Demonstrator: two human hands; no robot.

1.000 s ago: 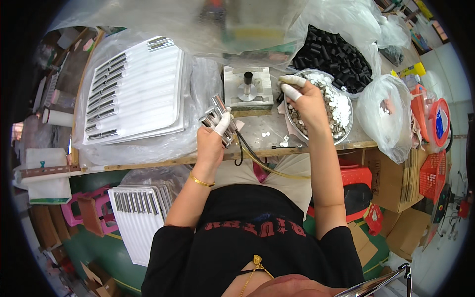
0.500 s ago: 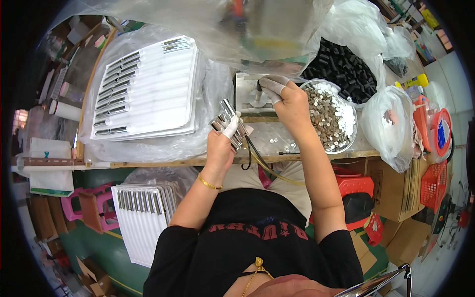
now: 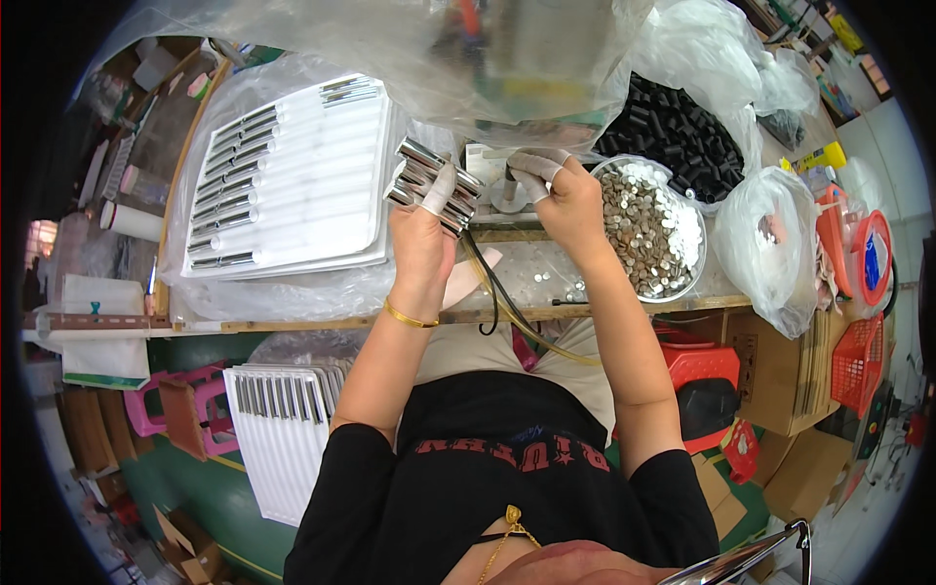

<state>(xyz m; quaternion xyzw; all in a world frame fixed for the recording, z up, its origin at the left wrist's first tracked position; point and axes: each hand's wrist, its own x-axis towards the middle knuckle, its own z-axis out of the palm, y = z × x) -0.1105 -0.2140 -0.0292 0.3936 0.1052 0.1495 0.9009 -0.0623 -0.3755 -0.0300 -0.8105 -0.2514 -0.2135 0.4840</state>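
Observation:
My left hand point(image 3: 423, 216) is closed around several shiny chrome tubes point(image 3: 441, 174), held tilted over the bench. White covers are on some fingers of both hands. My right hand point(image 3: 564, 195) pinches a short black cylinder point(image 3: 509, 174) above the round metal base of a small bench fixture point(image 3: 506, 200). My fingertips partly hide the cylinder, and I cannot tell whether it touches the base. Right of this hand stands a round tub point(image 3: 701, 255) of small silver and white discs. Behind it lies a heap of short black tubes point(image 3: 682, 136) in a clear bag.
A white tray point(image 3: 322, 195) with a row of chrome tubes lies on plastic at the left. Clear sheeting point(image 3: 390, 49) hangs across the back. Hoses point(image 3: 502, 292) run over the bench edge. Below are stacked trays point(image 3: 278, 458), a red stool point(image 3: 697, 370) and cardboard boxes point(image 3: 780, 370).
My left hand has moved up and a little left with the chrome tubes, closer to the fixture's height. My right hand has stayed by the black cylinder, shifting only slightly.

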